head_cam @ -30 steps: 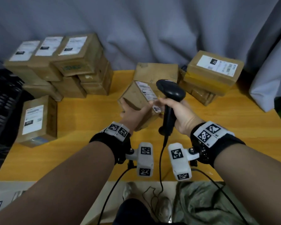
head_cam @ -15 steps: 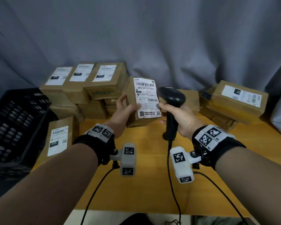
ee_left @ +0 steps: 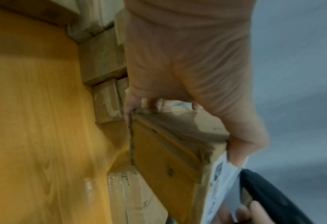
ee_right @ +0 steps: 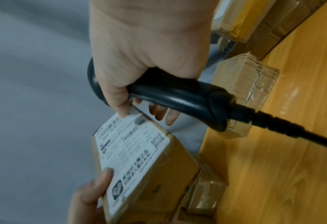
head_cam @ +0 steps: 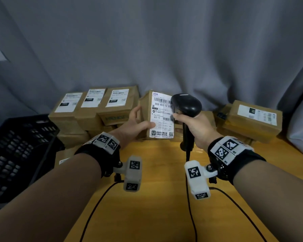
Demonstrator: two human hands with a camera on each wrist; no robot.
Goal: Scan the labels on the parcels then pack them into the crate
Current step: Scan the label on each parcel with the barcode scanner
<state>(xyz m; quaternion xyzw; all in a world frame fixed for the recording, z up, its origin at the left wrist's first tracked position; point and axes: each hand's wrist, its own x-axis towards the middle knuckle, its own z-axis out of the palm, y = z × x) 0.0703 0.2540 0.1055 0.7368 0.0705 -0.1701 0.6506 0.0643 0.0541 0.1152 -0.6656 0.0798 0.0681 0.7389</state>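
- The left hand holds a cardboard parcel upright above the wooden table, with its white label turned to the person.
- Its thumb presses on the lower left edge of the label, and the other fingers curl round the back of the parcel.
- The right hand grips the handle of a black scanner; the fingers are wrapped tight round it, and the index finger lies at the front, touching the right edge of the label.
- The head of the scanner is just beside the label and covers its upper right corner.
- A black crate stands at the left of the table.
- More parcels are piled behind, a stack on the left and a stack on the right.
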